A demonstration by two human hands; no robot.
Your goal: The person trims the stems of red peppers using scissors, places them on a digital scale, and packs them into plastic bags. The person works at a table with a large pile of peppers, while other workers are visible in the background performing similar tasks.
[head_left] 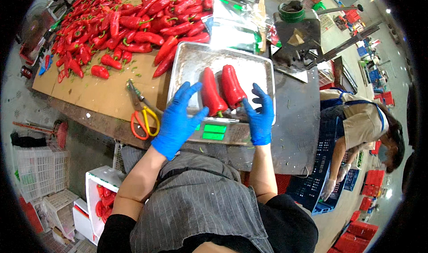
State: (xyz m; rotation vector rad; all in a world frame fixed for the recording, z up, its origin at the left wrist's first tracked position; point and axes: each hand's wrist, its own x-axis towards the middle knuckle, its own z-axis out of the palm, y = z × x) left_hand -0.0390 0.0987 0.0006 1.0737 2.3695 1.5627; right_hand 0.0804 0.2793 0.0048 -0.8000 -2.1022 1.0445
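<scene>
With left hand (176,119) and right hand (261,118) spread empty, flanks left pepper (211,90) and right pepper (232,85) in metal tray (189,65), lengthwise toward near edge. Seems to touch right pepper with right hand.

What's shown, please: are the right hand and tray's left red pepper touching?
Apart: the head view shows the right pepper between the right hand and left pepper.

Here's the left hand (174,121), blue-gloved, fingers (183,95) spread and pointing up, thumb reaching inward! Facing it, well apart, the right hand (261,121) opens too, thumb angled inward. Below the fingers, wrists (262,144) gloved, bare forearms (139,177) slant outward to dark sleeves (117,233).
</scene>
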